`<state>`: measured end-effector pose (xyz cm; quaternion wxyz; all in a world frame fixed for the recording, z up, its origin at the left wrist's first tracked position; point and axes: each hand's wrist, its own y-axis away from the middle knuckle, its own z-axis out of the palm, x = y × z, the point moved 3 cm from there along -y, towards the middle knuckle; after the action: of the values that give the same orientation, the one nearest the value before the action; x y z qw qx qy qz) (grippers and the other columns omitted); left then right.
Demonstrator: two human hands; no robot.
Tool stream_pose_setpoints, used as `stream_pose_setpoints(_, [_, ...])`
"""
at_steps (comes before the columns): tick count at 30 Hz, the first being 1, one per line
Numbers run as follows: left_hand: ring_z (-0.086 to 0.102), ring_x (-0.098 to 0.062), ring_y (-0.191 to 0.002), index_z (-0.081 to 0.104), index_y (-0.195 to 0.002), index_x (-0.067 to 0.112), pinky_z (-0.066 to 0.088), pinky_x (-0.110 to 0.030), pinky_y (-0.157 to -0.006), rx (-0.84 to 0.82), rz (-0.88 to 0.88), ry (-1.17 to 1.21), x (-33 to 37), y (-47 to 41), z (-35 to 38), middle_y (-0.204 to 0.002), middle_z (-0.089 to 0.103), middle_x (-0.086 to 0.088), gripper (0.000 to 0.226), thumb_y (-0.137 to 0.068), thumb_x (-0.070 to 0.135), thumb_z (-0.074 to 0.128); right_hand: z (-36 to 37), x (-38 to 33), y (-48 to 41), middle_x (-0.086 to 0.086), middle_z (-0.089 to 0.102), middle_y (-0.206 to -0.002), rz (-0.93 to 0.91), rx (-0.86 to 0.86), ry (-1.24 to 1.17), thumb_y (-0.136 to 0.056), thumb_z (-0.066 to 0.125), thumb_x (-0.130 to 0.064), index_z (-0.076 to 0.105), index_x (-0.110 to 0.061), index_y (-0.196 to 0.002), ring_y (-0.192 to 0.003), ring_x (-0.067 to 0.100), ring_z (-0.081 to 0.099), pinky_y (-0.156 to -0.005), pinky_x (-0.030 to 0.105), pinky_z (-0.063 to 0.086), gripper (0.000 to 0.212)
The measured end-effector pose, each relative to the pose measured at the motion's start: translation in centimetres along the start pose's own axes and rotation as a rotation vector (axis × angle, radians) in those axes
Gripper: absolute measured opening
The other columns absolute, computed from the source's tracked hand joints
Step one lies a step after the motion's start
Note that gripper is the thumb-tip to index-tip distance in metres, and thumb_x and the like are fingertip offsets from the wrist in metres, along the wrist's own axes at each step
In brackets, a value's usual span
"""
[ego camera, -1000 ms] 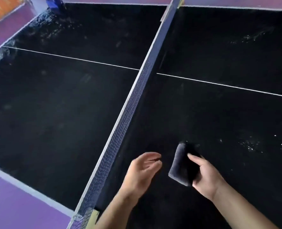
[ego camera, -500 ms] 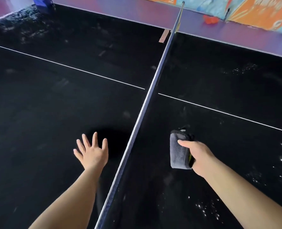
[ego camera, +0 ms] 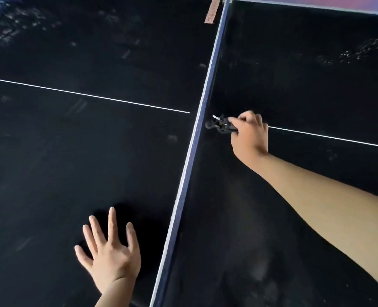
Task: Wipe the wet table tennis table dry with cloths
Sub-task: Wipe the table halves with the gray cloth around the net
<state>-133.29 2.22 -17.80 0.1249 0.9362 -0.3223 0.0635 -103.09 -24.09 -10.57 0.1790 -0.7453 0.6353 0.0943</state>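
Note:
The black table tennis table [ego camera: 73, 151] fills the view, split by its net [ego camera: 192, 147] running from bottom centre to the top. My right hand [ego camera: 250, 134] reaches far out on the right half and grips a dark folded cloth [ego camera: 220, 125] against the surface, right beside the net where the white centre line meets it. My left hand [ego camera: 109, 253] lies flat on the left half near the net, fingers spread and straight. Water droplets [ego camera: 356, 52] glisten at the far right, and a wet sheen shows at the far left corner [ego camera: 4, 21].
A net post clamp [ego camera: 211, 14] sits at the table's far edge. Purple floor [ego camera: 338, 2] shows beyond the far side line. The white centre line [ego camera: 84, 95] crosses both halves.
My right hand has pushed the cloth forward along the net to the centre line. My left hand stays planted flat on the left half as I lean further over the table.

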Motion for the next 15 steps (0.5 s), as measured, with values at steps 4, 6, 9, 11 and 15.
stream_pose_setpoints(4, [-0.009, -0.012, -0.155, 0.015, -0.156, 0.049, -0.008, -0.047, -0.123, 0.045, 0.011, 0.002, -0.3, -0.2, 0.6, -0.17, 0.002, 0.001, 0.06, -0.1, 0.057, 0.034, 4.4, -0.5, -4.8, 0.003, 0.049, -0.125, 0.07, -0.089, 0.135, -0.088, 0.055, -0.01, 0.065, -0.024, -0.12, -0.119, 0.028, 0.042, -0.1, 0.041, 0.032, 0.036])
stream_pose_setpoints(6, [-0.009, -0.013, -0.155, 0.016, -0.156, 0.049, -0.008, -0.047, -0.123, 0.049, 0.018, -0.002, -0.5, -0.2, 0.7, -0.17, 0.003, 0.001, 0.059, -0.101, 0.056, 0.035, 5.9, -1.1, -4.3, 0.002, 0.049, -0.128, 0.173, -0.136, 0.083, -0.089, 0.056, -0.012, 0.063, -0.027, -0.125, -0.12, 0.028, 0.041, -0.103, 0.038, 0.031, 0.039])
stream_pose_setpoints(9, [-0.008, -0.015, -0.155, 0.017, -0.157, 0.047, -0.007, -0.048, -0.123, 0.049, 0.025, -0.007, -0.4, -0.1, 0.7, -0.17, 0.004, -0.001, 0.059, -0.101, 0.057, 0.033, 6.7, -3.5, -0.9, 0.0, 0.054, -0.127, 0.071, -0.203, -0.071, -0.088, 0.059, -0.009, 0.066, -0.029, -0.126, -0.116, 0.027, 0.047, -0.099, 0.033, 0.032, 0.043])
stream_pose_setpoints(11, [-0.009, -0.016, -0.155, 0.018, -0.157, 0.046, -0.007, -0.05, -0.123, 0.044, 0.021, 0.005, -0.3, 0.0, 0.5, -0.17, 0.004, -0.002, 0.059, -0.101, 0.057, 0.032, 6.8, -5.3, 3.1, -0.002, 0.058, -0.121, -0.015, -0.248, -0.158, -0.086, 0.061, -0.006, 0.069, -0.025, -0.122, -0.108, 0.023, 0.049, -0.09, 0.029, 0.031, 0.041])
stream_pose_setpoints(15, [-0.01, -0.017, -0.155, 0.016, -0.157, 0.045, -0.006, -0.052, -0.123, 0.027, 0.026, -0.01, -0.1, -0.1, 0.2, -0.17, 0.002, -0.002, 0.06, -0.1, 0.059, 0.026, 6.5, -7.8, 11.4, -0.003, 0.058, -0.111, -0.11, -0.334, -0.194, -0.084, 0.065, -0.007, 0.073, -0.012, -0.101, -0.097, 0.019, 0.047, -0.085, 0.027, 0.025, 0.019])
